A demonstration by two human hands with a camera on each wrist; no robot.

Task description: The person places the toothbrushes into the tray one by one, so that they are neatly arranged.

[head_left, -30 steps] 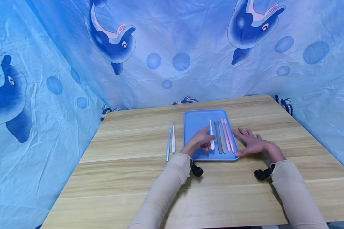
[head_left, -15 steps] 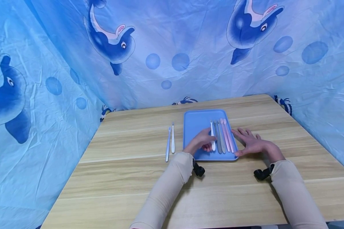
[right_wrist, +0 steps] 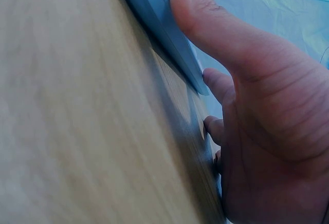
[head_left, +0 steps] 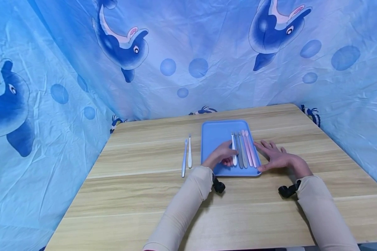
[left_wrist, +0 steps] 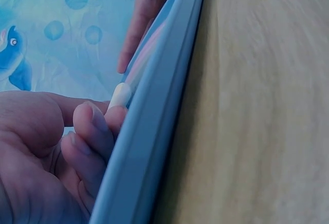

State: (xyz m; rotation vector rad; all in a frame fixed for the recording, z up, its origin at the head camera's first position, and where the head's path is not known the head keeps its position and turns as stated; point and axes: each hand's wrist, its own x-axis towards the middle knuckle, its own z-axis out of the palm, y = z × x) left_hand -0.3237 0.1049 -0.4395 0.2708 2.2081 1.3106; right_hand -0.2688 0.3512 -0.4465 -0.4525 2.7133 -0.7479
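A white toothbrush (head_left: 234, 158) lies along the blue tray (head_left: 216, 128), its handle pinched between the thumb and fingers of my left hand (head_left: 223, 152). Close on its right, two grey toothbrushes (head_left: 241, 153) and two pink toothbrushes (head_left: 250, 150) form a row. The left wrist view shows the white handle end (left_wrist: 121, 95) at my fingertips, just inside the tray wall. My right hand (head_left: 278, 158) is spread at the tray's right edge, thumb and fingertips against the rim, as the right wrist view also shows.
Left of the tray, a blue toothbrush (head_left: 184, 160) and another white toothbrush (head_left: 190, 155) lie side by side on the wooden table (head_left: 128, 195). A blue dolphin-print curtain (head_left: 182, 42) hangs behind the table and along its sides.
My left hand has shifted slightly right with the white toothbrush, bringing it close beside the grey ones and a little nearer to me. The right hand stays where it was.
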